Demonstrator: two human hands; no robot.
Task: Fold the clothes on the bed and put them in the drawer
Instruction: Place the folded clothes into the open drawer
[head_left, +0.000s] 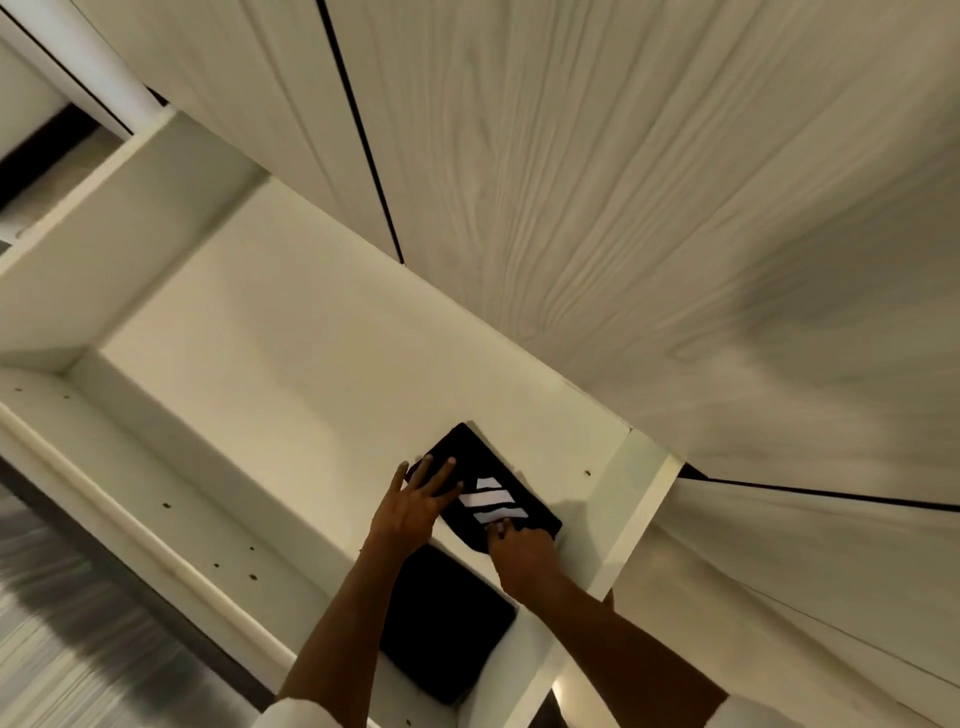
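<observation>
Folded black garment (485, 488), soft knit by the look, three white slanted stripes on top, sits lower centre of the frame in the right corner of a white shelf bay (291, 353), against the back wall and the right divider. My read: it's being tucked into the corner to leave the open run to the left for more items.

Left hand (415, 506) lies flat on the garment's left edge, fingers straight and spread, pressing rather than gripping; likely holding the fold down and nudging it square. Right hand (519, 556) is at the near right edge, fingers curled onto the fabric just below the stripes. Looks like a pinch on the hem, but the fingertips are partly hidden, so that's a judgement. Hands are close together, one on each side of the stack.

Second dark folded piece (447, 618) shows below, between the forearms, in the compartment underneath; flat, rectangular, matte.

The shelf is smooth white laminate board with square edges and small peg holes along the near panels. Above and right, pale wood-grain doors (649, 182) with a thin dark gap between panels. Left edge of the frame is motion-blurred; can't tell what's there. White sleeves at the bottom edge.

Placement is nearly done; release is still pending.
</observation>
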